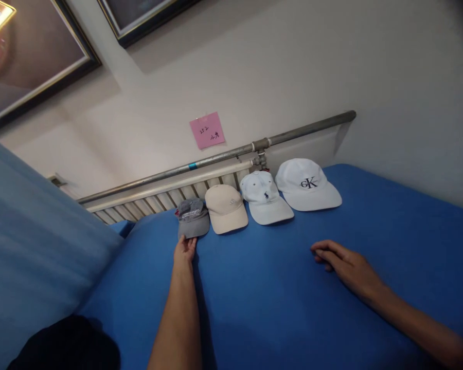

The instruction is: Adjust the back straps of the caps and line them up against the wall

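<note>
1. Left hand (185, 249) touches the gray cap (193, 226) just beyond it; I cannot tell whether it pinches.
2. Right hand (349, 267), fingertips drawn together, has a white cap (306, 191) beyond it.

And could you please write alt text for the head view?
A person's left hand touches the brim of a gray baseball cap, leftmost in a row with a beige cap, a white polo-logo cap and a white CK cap on a blue surface. The right hand touches none of them.
</note>
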A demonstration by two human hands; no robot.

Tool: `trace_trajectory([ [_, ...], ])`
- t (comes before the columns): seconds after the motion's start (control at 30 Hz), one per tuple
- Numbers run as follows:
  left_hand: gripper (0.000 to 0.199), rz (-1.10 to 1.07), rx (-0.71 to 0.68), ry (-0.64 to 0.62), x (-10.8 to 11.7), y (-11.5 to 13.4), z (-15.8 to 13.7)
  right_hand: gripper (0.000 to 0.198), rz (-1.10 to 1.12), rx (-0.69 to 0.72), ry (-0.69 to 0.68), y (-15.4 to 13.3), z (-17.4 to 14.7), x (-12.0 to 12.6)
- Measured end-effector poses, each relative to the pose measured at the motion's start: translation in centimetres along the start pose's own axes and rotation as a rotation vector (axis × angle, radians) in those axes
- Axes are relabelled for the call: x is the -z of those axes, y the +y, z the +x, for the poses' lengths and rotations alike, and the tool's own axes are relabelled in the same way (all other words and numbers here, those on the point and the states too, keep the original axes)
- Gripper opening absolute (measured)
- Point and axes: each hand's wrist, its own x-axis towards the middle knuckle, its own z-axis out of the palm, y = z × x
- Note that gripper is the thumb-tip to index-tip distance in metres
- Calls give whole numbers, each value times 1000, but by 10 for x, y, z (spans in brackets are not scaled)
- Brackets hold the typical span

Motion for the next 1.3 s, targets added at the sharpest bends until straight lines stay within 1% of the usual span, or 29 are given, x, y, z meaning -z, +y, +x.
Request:
trace_trajectory([
  [0.07, 22, -20, -25, 16, -1, -3, 2, 25, -12, 0, -14, 0, 0, 0],
  [0.13, 21, -41, -59, 18, 4, -6, -4, 26, -14, 6, -28, 0, -1, 0],
  [0.2, 19, -66, -98, 2, 14, -10, -15, 26, -3, 20, -39, 1, -2, 1],
  [0.27, 11, -92, -129, -37, 27, -11, -31, 25, 15, 34, -43, 2, -3, 2],
  [0.3, 13, -103, -136, -64, 33, -11, -39, 24, 26, 39, -44, 2, -3, 2],
  [0.37, 26, -114, -133, -139, 44, -10, -57, 22, 57, 49, -55, 3, -3, 3],
  [0.4, 28, -113, -124, -183, 49, -10, -66, 22, 79, 51, -72, 3, -4, 2],
  [0.47, 27, -99, -93, -272, 55, -12, -83, 22, 163, 30, -143, 3, -7, 1],
  [0.5, 25, -90, -73, -314, 57, -15, -91, 24, 236, 6, -200, 2, -10, 0],
  [0.57, 24, -56, -26, -372, 59, -24, -106, 32, 440, -68, -344, 1, -19, -4],
  [0.63, 26, 20, 36, -408, 59, -36, -118, 42, 637, -155, -523, 1, -30, -10],
  [0.7, 29, 116, 101, -501, 57, -49, -128, 47, 762, -189, -686, 2, -42, -15],
  [0.73, 30, 158, 130, -570, 56, -53, -133, 46, 810, -195, -709, 2, -47, -17],
  [0.8, 30, 213, 169, -710, 52, -59, -139, 41, 863, -252, -729, 1, -53, -19],
  [0.83, 30, 229, 174, -751, 49, -60, -141, 36, 882, -275, -721, -1, -55, -19],
  [0.87, 30, 242, 168, -764, 47, -61, -143, 31, 901, -282, -698, -4, -56, -18],
  [0.93, 32, 265, 124, -731, 42, -60, -144, 22, 946, -218, -580, -11, -56, -16],
  [1.03, 41, 338, 50, -687, 33, -61, -148, 25, 979, -47, -296, -20, -53, -14],
  [1.1, 44, 422, 35, -677, 28, -65, -156, 21, 885, 89, -152, -22, -54, -11],
  [1.13, 43, 470, 45, -670, 25, -67, -161, 18, 793, 170, -108, -22, -55, -9],
  [1.2, 43, 565, 93, -665, 22, -72, -173, 10, 564, 366, -76, -21, -59, -6],
  [1.23, 44, 599, 122, -681, 21, -75, -179, 8, 460, 486, -89, -20, -61, -4],
  [1.3, 50, 618, 164, -742, 20, -80, -186, 10, 294, 753, -162, -19, -66, -1],
])
